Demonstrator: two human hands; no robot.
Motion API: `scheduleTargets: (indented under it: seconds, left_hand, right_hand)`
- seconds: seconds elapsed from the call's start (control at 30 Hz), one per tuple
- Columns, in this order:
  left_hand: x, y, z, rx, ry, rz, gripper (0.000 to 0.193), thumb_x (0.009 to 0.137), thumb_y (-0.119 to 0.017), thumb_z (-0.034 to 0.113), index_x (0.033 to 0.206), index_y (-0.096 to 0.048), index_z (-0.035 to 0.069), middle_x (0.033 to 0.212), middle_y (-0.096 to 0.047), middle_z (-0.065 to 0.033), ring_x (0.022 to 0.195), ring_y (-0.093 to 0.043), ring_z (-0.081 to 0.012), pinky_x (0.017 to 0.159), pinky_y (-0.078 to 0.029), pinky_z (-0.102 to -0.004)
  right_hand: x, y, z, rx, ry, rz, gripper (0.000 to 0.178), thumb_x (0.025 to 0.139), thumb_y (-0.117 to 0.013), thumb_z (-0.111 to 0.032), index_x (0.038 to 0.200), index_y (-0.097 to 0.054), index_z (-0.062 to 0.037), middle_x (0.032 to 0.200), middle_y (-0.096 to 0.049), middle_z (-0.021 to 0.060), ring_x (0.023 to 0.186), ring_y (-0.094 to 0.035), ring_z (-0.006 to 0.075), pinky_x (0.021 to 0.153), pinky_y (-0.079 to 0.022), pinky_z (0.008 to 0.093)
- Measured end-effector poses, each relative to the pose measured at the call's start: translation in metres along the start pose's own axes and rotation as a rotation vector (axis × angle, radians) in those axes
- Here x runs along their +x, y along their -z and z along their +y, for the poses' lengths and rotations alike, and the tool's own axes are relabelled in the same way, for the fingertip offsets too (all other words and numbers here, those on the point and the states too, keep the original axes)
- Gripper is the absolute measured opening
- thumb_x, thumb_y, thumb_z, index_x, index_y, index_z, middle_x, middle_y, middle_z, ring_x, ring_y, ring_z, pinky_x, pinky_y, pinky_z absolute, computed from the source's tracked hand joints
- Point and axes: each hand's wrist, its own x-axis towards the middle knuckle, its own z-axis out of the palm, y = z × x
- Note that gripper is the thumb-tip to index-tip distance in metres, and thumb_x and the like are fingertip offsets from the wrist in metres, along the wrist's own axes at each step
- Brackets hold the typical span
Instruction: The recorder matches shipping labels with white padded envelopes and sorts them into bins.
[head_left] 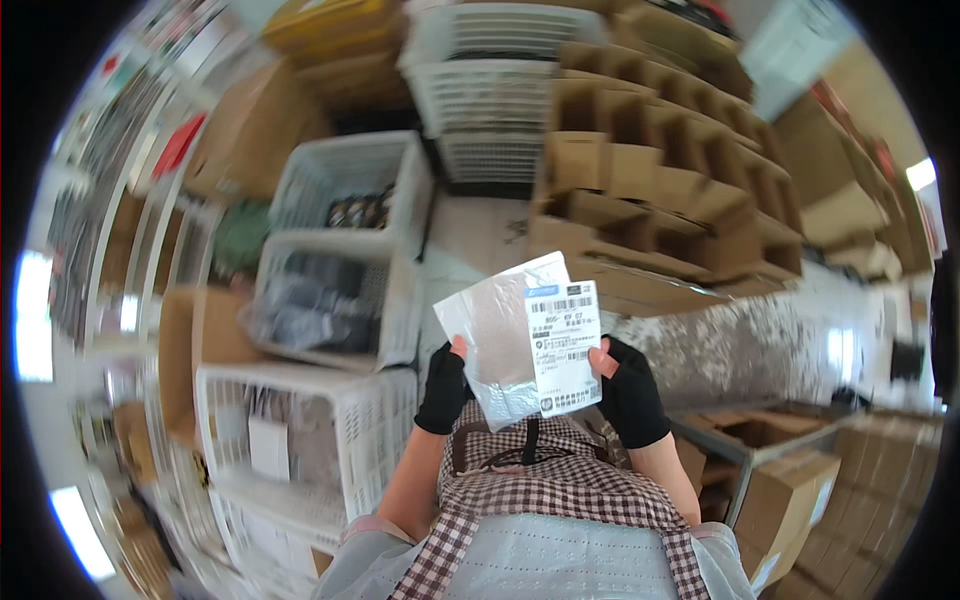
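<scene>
So you've got that silvery mailer (492, 325) around mid-frame, right between your left hand (443, 390) and right hand (632, 395). Left's pinching its left edge, right's pinching the right edge, thumb on the white label (562, 355). White plastic crate (378, 425) sits lower left.

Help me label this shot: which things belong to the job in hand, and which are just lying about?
Job in hand:
silver packet with white label
left hand and right hand, holding the packet's opposite sides

Apparently just lying about, untouched:
stacked white crates
open cardboard compartments
brown carton, lower right
</scene>
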Motion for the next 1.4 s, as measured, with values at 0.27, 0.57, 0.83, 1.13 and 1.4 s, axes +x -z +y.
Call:
scheduleTargets:
  seconds: [0.27,0.57,0.83,1.13,1.4]
  left_hand:
    - [0.064,-0.211,-0.099,0.771,0.007,-0.624,0.026,0.085,-0.053,0.017,0.106,-0.056,0.0,0.098,-0.062,-0.0081,0.089,-0.059,-0.0158,0.075,-0.047,-0.0276]
    - [0.126,-0.396,-0.177,0.519,0.383,-0.852,0.043,0.094,-0.035,0.033,0.109,-0.052,-0.004,0.099,-0.059,-0.0085,0.085,-0.057,-0.0129,0.073,-0.046,-0.026]
    - [0.123,-0.533,-0.215,0.518,0.45,-1.106,0.045,0.095,-0.032,0.034,0.112,-0.051,-0.003,0.103,-0.059,-0.0083,0.092,-0.054,-0.0105,0.079,-0.043,-0.0255]
    - [0.116,-0.597,-0.266,0.604,0.336,-0.947,0.046,0.094,-0.032,0.037,0.103,-0.054,-0.003,0.078,-0.061,-0.0046,0.063,-0.056,-0.0072,0.054,-0.042,-0.0202]
    - [0.143,-0.649,-0.306,0.636,0.415,-0.986,0.043,0.095,-0.033,0.033,0.115,-0.047,-0.002,0.099,-0.058,-0.0071,0.087,-0.058,-0.0135,0.073,-0.047,-0.0254]
  right_hand:
    - [-0.041,0.14,-0.037,0.36,0.109,0.183,0.03,0.082,-0.055,-0.016,0.106,-0.054,0.0022,0.102,-0.057,0.0095,0.091,-0.054,0.0167,0.08,-0.043,0.0292]
    - [-0.072,0.28,-0.13,0.322,0.453,0.715,0.03,0.08,-0.055,-0.021,0.096,-0.057,0.0036,0.095,-0.059,0.0092,0.081,-0.055,0.0139,0.07,-0.043,0.0251]
    - [-0.064,0.357,-0.158,-0.212,0.497,1.205,0.014,0.075,-0.065,-0.012,0.073,-0.059,0.001,0.102,-0.056,0.0085,0.079,-0.054,0.0129,0.068,-0.042,0.0252]
    - [-0.056,0.431,-0.191,-0.937,0.433,1.53,0.042,0.061,-0.078,-0.029,0.08,-0.054,-0.0007,0.092,-0.051,0.0166,0.081,-0.052,0.0305,0.068,-0.043,0.0367]
    - [-0.084,0.492,-0.249,-1.168,0.559,1.511,0.027,0.072,-0.065,-0.011,0.094,-0.054,-0.0018,0.098,-0.053,0.0155,0.092,-0.049,0.0318,0.08,-0.039,0.0394]
